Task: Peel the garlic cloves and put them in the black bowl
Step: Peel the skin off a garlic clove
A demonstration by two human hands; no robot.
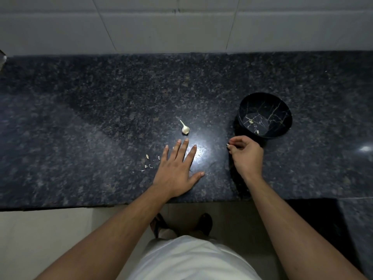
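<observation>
Our right hand pinches a clove beside the black bowl, ready to drop; our left hand rests flat, empty.

A kitchen: dark granite counter against a white tiled wall.

A small pale bit pinched at the right hand's fingertips is too tiny to identify. Specks in the black bowl are unclear. Both forearms leave the bottom edge. An object at the left edge is cut off.
</observation>
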